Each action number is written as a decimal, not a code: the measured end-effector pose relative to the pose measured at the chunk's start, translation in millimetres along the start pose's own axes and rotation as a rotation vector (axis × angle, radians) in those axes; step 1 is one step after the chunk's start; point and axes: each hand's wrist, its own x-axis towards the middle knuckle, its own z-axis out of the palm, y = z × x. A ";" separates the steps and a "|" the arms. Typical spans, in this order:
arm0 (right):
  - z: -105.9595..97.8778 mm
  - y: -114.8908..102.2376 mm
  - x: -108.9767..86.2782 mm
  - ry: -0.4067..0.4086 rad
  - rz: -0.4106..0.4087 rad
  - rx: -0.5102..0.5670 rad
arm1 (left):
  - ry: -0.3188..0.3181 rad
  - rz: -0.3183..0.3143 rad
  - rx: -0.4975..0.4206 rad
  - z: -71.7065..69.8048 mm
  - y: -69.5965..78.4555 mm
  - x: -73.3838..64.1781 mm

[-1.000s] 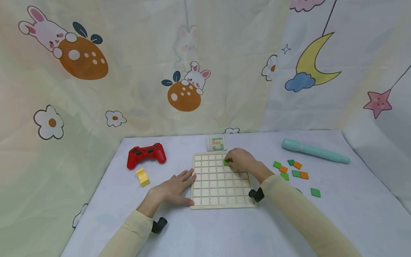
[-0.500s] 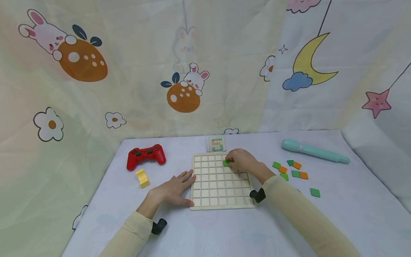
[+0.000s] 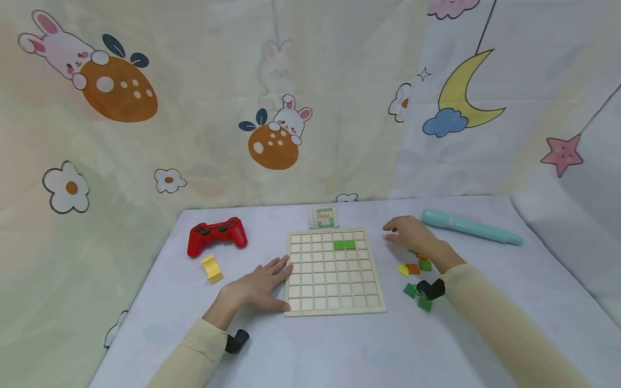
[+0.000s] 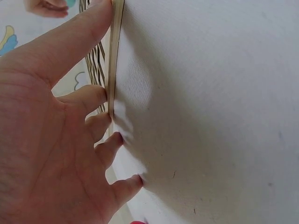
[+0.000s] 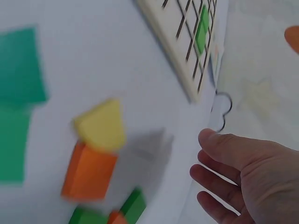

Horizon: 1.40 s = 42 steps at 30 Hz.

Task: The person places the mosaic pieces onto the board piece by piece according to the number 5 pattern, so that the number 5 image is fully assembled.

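Observation:
A pale wooden grid board [image 3: 320,291] lies on the white cloth, with two light green tiles [image 3: 344,245] side by side in its upper part. My left hand [image 3: 259,285] rests spread against the board's left edge; the left wrist view shows the thumb and fingers touching the wooden rim [image 4: 113,56]. My right hand [image 3: 412,234] is right of the board, above the loose tiles, fingers slightly bent and nothing held. Below it lie a yellow rounded piece [image 5: 101,125], an orange tile [image 5: 88,172] and several green tiles [image 3: 425,305]. The forearm partly hides the pile.
Behind the board lies a small pattern card [image 3: 323,216]. A red game controller [image 3: 217,236] and a yellow wavy block [image 3: 212,269] are at the left. A teal pen-shaped object [image 3: 470,226] is at the back right, before the printed backdrop [image 3: 354,134].
The right hand has let go of a light green tile in the grid and moved right, over the loose tiles. Two green tiles now show there. The left hand has kept its place.

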 end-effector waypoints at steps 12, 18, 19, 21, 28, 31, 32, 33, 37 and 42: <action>-0.8 44.3 -34.4 -0.038 0.114 0.021 | -0.002 0.010 -0.014 -0.7 -0.5 -2.3; 3.3 45.3 -37.5 -0.011 0.079 0.008 | 0.004 0.008 -0.011 -1.3 -0.1 -3.4; 3.7 44.9 -37.8 -0.006 0.075 0.005 | 0.004 0.005 -0.007 -1.3 0.0 -3.6; 4.5 44.3 -38.3 0.000 0.072 0.000 | 0.004 0.008 -0.010 -1.2 0.2 -3.6; 5.6 39.3 -34.9 -0.017 0.117 0.005 | -0.003 0.012 -0.009 -2.5 1.1 -3.9; 4.9 31.3 -26.6 -0.012 0.107 0.005 | -0.001 0.014 -0.016 -2.9 0.6 -4.8; 4.5 27.3 -23.1 -0.008 0.095 0.004 | -0.002 0.013 -0.015 -2.9 0.3 -5.0; 3.8 22.1 -19.5 -0.005 0.080 0.005 | -0.003 0.011 -0.014 -2.6 0.0 -5.1; 3.5 -2.7 -2.1 0.007 -0.009 -0.014 | -0.003 0.009 -0.004 -1.2 -1.2 -4.7; 7.0 -43.1 18.2 0.008 -0.115 -0.039 | 0.001 0.025 -0.013 0.4 -1.5 -3.4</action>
